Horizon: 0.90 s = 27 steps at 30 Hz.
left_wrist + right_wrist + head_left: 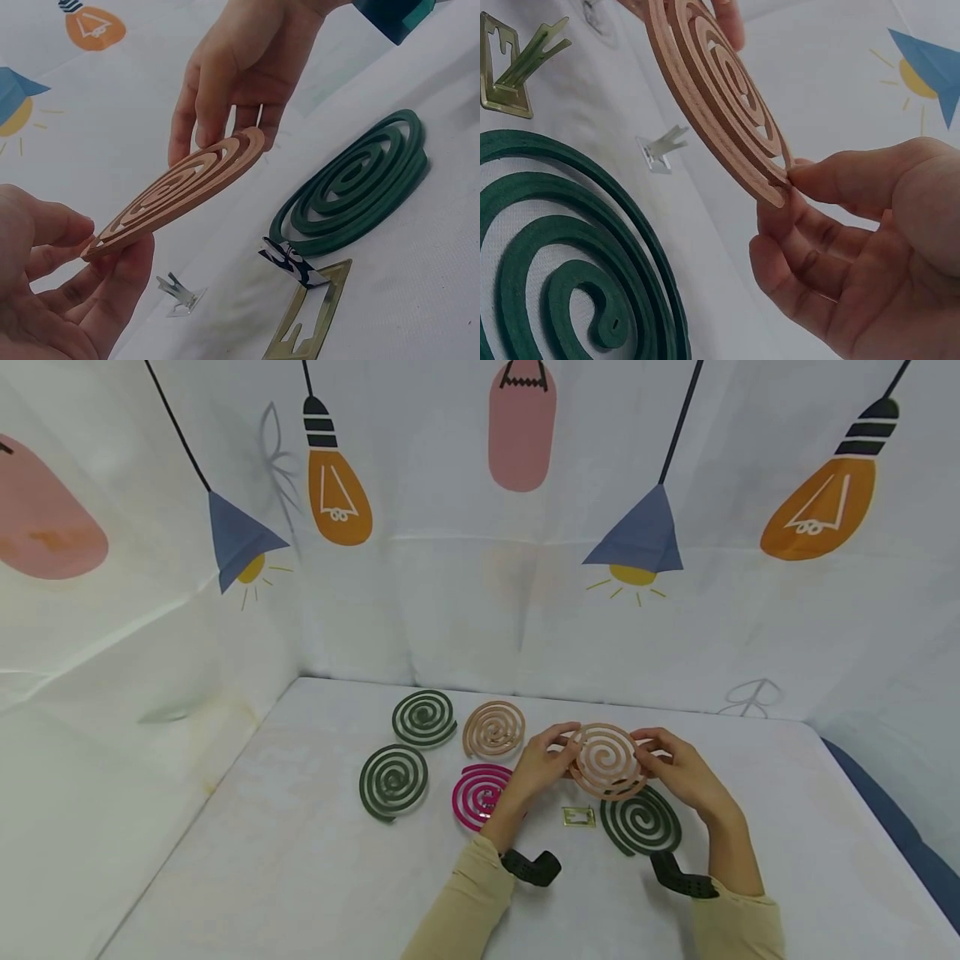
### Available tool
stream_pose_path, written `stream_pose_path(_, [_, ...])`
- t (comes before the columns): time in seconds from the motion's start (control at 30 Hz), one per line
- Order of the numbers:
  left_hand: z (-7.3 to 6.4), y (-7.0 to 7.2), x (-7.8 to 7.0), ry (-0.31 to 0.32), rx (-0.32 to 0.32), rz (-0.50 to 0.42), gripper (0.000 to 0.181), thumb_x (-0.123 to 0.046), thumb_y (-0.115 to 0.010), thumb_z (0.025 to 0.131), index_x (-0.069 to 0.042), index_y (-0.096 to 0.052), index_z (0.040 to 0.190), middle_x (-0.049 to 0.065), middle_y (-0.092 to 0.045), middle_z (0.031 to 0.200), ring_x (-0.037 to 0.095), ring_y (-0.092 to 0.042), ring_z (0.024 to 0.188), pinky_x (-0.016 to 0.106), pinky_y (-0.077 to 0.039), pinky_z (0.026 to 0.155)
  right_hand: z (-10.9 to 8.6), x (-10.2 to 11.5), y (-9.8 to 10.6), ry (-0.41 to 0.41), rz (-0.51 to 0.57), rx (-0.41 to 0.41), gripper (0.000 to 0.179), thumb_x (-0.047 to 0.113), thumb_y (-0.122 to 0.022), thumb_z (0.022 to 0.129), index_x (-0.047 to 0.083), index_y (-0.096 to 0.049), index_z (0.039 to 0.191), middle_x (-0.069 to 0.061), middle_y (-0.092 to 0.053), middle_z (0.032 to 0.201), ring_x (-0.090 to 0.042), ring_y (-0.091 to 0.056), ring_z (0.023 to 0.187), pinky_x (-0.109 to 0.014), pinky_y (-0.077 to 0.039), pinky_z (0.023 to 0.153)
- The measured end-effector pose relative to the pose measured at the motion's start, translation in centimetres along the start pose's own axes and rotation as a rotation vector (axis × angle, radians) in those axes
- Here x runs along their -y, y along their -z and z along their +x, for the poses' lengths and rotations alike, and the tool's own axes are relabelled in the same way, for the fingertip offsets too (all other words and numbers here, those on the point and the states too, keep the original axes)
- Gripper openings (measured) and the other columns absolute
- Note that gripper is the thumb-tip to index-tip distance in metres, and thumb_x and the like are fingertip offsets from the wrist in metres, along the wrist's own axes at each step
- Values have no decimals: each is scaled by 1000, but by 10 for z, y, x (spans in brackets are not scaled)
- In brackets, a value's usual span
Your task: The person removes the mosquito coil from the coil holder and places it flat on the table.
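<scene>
Both hands hold a tan spiral mosquito coil raised above the table. My left hand pinches its left edge between thumb and fingers. On the opposite edge, my right hand pinches the rim, its thumb on one side and fingers beneath. The wrist views show the coil tilted. Below it and nearer the right hand lies a dark green coil on the table. Beside that green coil sits a gold-coloured metal coil stand with a bent-up prong.
Two green coils lie at the left, near another tan coil. A magenta coil is partly behind the left forearm. A small silver stand stands on the table. Printed fabric walls the back.
</scene>
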State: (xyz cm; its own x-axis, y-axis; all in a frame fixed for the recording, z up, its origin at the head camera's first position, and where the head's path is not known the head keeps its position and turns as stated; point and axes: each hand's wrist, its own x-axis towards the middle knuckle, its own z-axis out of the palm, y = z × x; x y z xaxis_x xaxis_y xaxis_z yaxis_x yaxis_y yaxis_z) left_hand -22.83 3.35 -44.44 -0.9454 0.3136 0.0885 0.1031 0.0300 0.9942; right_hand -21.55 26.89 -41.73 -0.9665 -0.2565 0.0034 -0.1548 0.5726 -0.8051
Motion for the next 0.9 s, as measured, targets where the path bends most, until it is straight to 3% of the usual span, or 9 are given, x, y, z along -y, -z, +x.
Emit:
stream_pose_path(0.27, [0,-2,0,-43,25,66,36,-14,-55,94,-4,-55,129,24,-64,109,37,-69,84,27,-56,64,-2,-2,3,32,-19,31,40,21,-50,98,5,-43,134,-21,-57,108,-13,-63,82,-35,-54,73])
stream_pose_path(0.37, [-5,-2,-11,-28,24,47,36,-10,-55,94,-1,-55,128,26,-63,110,40,-68,86,36,-57,67,-2,-2,4,40,-32,39,39,21,-50,98,6,-44,134,-21,-57,109,-15,-63,82,-35,-54,73])
stream_pose_path(0.5, [-7,-3,-15,12,28,31,37,-7,-54,93,1,-54,129,28,-62,111,44,-66,88,47,-56,71,-3,-2,6,39,-47,51,39,23,-50,98,7,-45,134,-21,-57,110,-17,-63,83,-36,-53,73])
stream_pose_path(0.67, [-2,-5,-1,23,17,78,33,-10,-55,94,-4,-57,127,22,-64,111,36,-68,83,41,-57,68,-4,-3,7,33,-59,61,39,22,-50,98,7,-46,134,-20,-57,111,-15,-63,84,-36,-53,73])
stream_pose_path(0.9, [-2,-5,0,14,22,94,27,-11,-54,94,-4,-60,120,17,-63,108,23,-67,73,45,-56,70,-6,-4,9,34,-79,65,36,21,-49,99,6,-48,131,-19,-58,110,-15,-62,82,-35,-51,72])
